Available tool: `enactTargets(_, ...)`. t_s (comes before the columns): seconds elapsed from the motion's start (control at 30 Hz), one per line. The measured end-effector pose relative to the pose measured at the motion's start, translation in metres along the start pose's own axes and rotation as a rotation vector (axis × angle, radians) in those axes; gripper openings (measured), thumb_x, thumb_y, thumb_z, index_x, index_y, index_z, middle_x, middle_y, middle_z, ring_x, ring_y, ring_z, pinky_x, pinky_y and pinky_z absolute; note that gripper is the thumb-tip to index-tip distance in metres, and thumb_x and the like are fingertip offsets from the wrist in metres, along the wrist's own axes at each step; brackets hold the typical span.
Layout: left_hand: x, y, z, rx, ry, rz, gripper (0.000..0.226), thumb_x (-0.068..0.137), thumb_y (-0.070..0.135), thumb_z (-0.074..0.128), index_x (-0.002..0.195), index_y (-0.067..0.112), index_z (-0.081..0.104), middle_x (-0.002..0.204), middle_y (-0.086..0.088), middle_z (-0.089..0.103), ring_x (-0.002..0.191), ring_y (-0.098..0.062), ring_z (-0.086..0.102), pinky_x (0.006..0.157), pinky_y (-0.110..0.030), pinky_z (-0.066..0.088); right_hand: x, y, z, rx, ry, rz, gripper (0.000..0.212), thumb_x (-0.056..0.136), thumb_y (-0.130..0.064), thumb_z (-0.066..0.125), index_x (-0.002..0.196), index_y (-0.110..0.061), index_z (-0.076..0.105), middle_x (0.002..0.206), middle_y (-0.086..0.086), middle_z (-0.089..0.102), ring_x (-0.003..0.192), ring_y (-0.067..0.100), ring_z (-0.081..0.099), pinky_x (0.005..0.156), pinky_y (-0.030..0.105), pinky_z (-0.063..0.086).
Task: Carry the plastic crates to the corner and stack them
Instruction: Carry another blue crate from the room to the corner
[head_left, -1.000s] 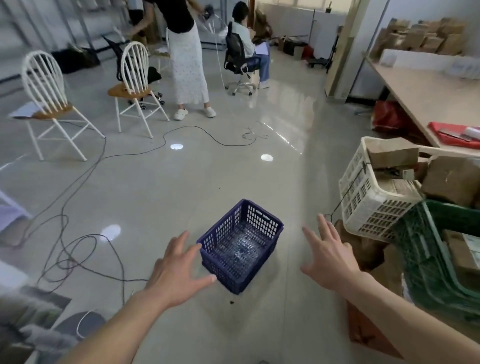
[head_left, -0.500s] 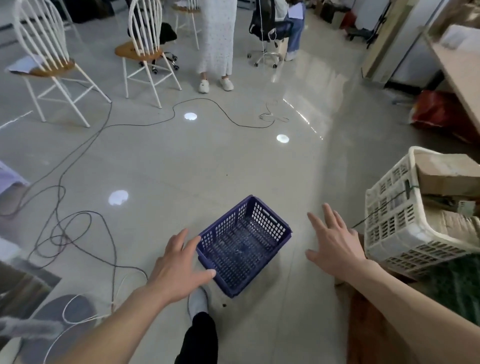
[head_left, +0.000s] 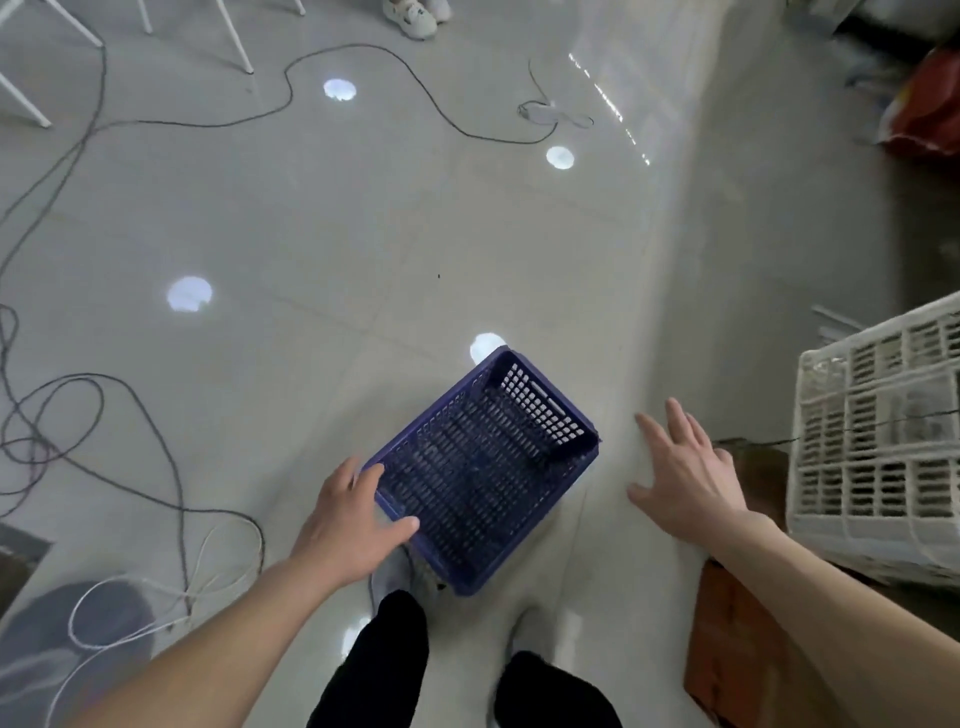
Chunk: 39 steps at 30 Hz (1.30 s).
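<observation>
An empty dark blue plastic crate (head_left: 483, 467) with perforated walls sits on the glossy floor just in front of my feet, turned diagonally. My left hand (head_left: 348, 519) hovers at its near left corner, fingers spread, thumb over the rim; whether it touches the rim is unclear. My right hand (head_left: 685, 467) is open with fingers apart, a short way right of the crate and clear of it. A white plastic crate (head_left: 878, 447) stands at the right edge, only partly in view.
Black cables (head_left: 130, 405) loop across the floor at the left, and a white cord (head_left: 156, 592) lies near my left arm. A brown cardboard box (head_left: 727, 649) sits under the white crate. White chair legs (head_left: 234, 36) and someone's shoes (head_left: 410, 15) show at the top.
My view has tilted down and I have stepped closer, so the crate now lies at my feet. Both hands have dropped toward it, the left reaching its near corner.
</observation>
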<state>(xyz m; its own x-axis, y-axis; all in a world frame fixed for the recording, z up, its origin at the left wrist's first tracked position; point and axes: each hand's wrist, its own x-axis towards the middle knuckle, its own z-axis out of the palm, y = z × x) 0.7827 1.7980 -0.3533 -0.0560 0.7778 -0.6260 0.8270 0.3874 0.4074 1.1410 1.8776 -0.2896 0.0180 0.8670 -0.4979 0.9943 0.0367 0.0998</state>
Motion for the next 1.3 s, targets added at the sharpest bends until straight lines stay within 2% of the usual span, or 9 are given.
enactTargets(0.13, 0.053, -0.016, 0.042, -0.100, -0.017, -0.123, 0.077, 0.085, 0.054, 0.067, 0.146, 0.017, 0.039, 0.149, -0.006, 0.036, 0.142, -0.025, 0.034, 0.111, -0.037, 0.034, 0.070, -0.011, 0.044, -0.016, -0.089, -0.045, 0.088, 0.090, -0.045, 0.065, 0.160, -0.029, 0.015, 0.173, 0.010, 0.001, 0.158, 0.031, 0.011, 0.115, 0.055, 0.035)
enactTargets(0.27, 0.106, -0.029, 0.104, -0.210, -0.061, -0.308, 0.073, 0.087, 0.046, 0.069, 0.144, 0.012, 0.037, 0.140, -0.010, 0.041, 0.134, -0.028, 0.042, 0.105, -0.039, 0.039, 0.157, -0.019, 0.100, -0.004, -0.141, -0.088, 0.085, 0.090, -0.038, 0.068, 0.158, -0.025, 0.020, 0.168, 0.010, 0.013, 0.151, 0.032, 0.025, 0.110, 0.056, 0.040)
enactTargets(0.37, 0.153, -0.048, 0.166, -0.361, -0.071, -0.451, 0.071, 0.075, 0.054, 0.070, 0.132, 0.018, 0.048, 0.127, -0.006, 0.053, 0.123, -0.027, 0.051, 0.096, -0.041, 0.047, 0.221, -0.018, 0.151, 0.030, -0.163, -0.071, 0.088, 0.087, -0.033, 0.072, 0.158, -0.022, 0.020, 0.163, 0.009, 0.019, 0.146, 0.032, 0.032, 0.105, 0.054, 0.044)
enactTargets(0.47, 0.201, -0.075, 0.234, -0.540, -0.029, -0.611, 0.074, 0.058, 0.060, 0.063, 0.123, 0.027, 0.055, 0.120, -0.003, 0.062, 0.116, -0.029, 0.057, 0.100, -0.048, 0.050, 0.281, -0.014, 0.201, 0.054, -0.190, -0.073, 0.089, 0.083, -0.033, 0.072, 0.155, -0.021, 0.022, 0.150, 0.008, 0.029, 0.138, 0.033, 0.040, 0.096, 0.054, 0.052)
enactTargets(0.63, 0.249, -0.074, 0.287, -0.858, 0.018, -0.940, 0.112, 0.053, 0.056, 0.077, 0.146, 0.009, 0.036, 0.124, -0.009, 0.061, 0.103, -0.030, 0.063, 0.093, -0.042, 0.054, 0.353, -0.008, 0.266, 0.078, -0.218, -0.050, 0.091, 0.081, -0.039, 0.076, 0.152, -0.019, 0.023, 0.141, 0.010, 0.037, 0.126, 0.032, 0.047, 0.095, 0.054, 0.052)
enactTargets(0.83, 0.276, -0.057, 0.303, -0.762, 0.179, -1.152, 0.093, 0.077, 0.035, 0.074, 0.147, 0.001, 0.022, 0.140, -0.026, 0.043, 0.114, -0.042, 0.053, 0.094, -0.049, 0.049, 0.377, -0.002, 0.306, 0.155, -0.213, -0.027, 0.107, 0.078, -0.044, 0.078, 0.154, -0.023, 0.006, 0.140, 0.011, 0.043, 0.122, 0.035, 0.050, 0.093, 0.052, 0.053)
enactTargets(0.97, 0.291, -0.060, 0.285, -0.707, 0.174, -1.093, 0.092, 0.077, 0.036, 0.073, 0.147, 0.001, 0.024, 0.136, -0.026, 0.047, 0.107, -0.042, 0.056, 0.087, -0.045, 0.050, 0.368, 0.005, 0.316, 0.193, -0.202, 0.056, 0.108, 0.077, -0.050, 0.076, 0.153, -0.021, 0.004, 0.137, 0.017, 0.044, 0.121, 0.038, 0.048, 0.097, 0.052, 0.051)
enactTargets(1.07, 0.317, -0.058, 0.256, -0.572, 0.170, -0.966, 0.081, 0.077, 0.035, 0.071, 0.141, 0.003, 0.031, 0.134, -0.024, 0.049, 0.104, -0.043, 0.057, 0.091, -0.048, 0.051, 0.353, 0.020, 0.326, 0.282, -0.218, 0.151, 0.108, 0.076, -0.047, 0.079, 0.151, -0.018, 0.006, 0.130, 0.018, 0.046, 0.117, 0.038, 0.051, 0.098, 0.050, 0.052)
enactTargets(1.3, 0.406, -0.038, 0.164, -0.293, 0.046, -0.410, 0.072, 0.062, 0.043, 0.059, 0.129, 0.017, 0.048, 0.125, -0.009, 0.062, 0.103, -0.033, 0.063, 0.094, -0.047, 0.052, 0.313, 0.042, 0.352, 0.467, -0.260, 0.356, 0.096, 0.077, -0.043, 0.081, 0.143, -0.010, 0.019, 0.124, 0.018, 0.045, 0.105, 0.040, 0.058, 0.089, 0.052, 0.057)
